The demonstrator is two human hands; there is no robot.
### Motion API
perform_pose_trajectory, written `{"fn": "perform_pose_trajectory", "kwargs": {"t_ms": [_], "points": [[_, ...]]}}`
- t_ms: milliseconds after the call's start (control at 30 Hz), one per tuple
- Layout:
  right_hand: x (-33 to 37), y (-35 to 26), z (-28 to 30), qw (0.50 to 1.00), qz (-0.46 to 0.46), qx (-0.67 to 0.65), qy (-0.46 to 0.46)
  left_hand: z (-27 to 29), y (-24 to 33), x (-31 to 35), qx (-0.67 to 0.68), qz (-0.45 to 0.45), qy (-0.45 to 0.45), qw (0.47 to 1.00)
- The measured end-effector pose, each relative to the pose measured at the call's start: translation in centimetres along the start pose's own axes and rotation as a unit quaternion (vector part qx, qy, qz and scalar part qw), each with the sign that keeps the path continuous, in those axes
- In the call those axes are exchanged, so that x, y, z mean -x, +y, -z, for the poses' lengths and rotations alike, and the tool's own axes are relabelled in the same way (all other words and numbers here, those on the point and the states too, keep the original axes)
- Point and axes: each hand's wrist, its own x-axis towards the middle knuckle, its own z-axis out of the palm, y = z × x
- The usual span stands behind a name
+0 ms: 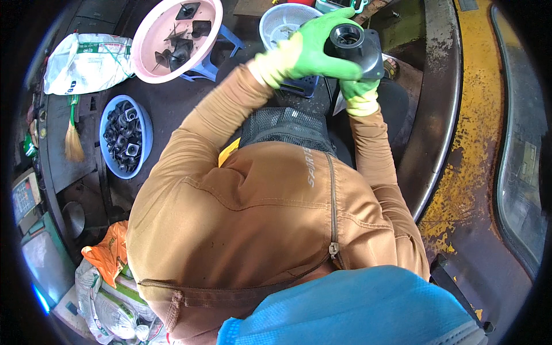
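Note:
A black plastic part [369, 56] with a round threaded collar and a flat square flange is held up between my gloved hands, at the top right of centre. My left hand [319, 49], in a green glove, curls round its near-left side, with the thumb below the collar and the fingers above. My right hand [361, 96], also gloved, grips the same part from underneath; the part hides most of its fingers. Just left of the hands, a white mesh basket [265, 24] is partly covered by my left glove.
A pink basin [142, 43] with several black parts rests on a blue stool [230, 41]. A blue basin [146, 135] full of small black pieces stands at the left, beside a broom [73, 141] and a white sack [63, 63]. Rusty yellow machinery [460, 172] borders my right.

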Motion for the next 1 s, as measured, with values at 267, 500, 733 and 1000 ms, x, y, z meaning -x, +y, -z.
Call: {"fn": "perform_pose_trajectory", "kwargs": {"t_ms": [267,500,733,1000], "points": [[1.8,-2.0,-0.5,0.950,-0.215,-0.223,0.029,-2.5,1.1,1.4,0.058,-0.023,0.101,0.993],[0.3,-3.5,1.3,0.909,-0.249,-0.325,-0.073,-0.6,2.2,0.9,0.106,-0.018,-0.019,0.994],[0.2,-3.7,3.1,0.945,-0.160,-0.128,-0.256,1.1,2.1,0.7,0.135,0.000,-0.123,0.983],[2.7,-0.8,2.8,0.894,-0.097,-0.290,-0.327,1.5,1.6,0.2,0.177,-0.041,-0.309,0.934]]}}
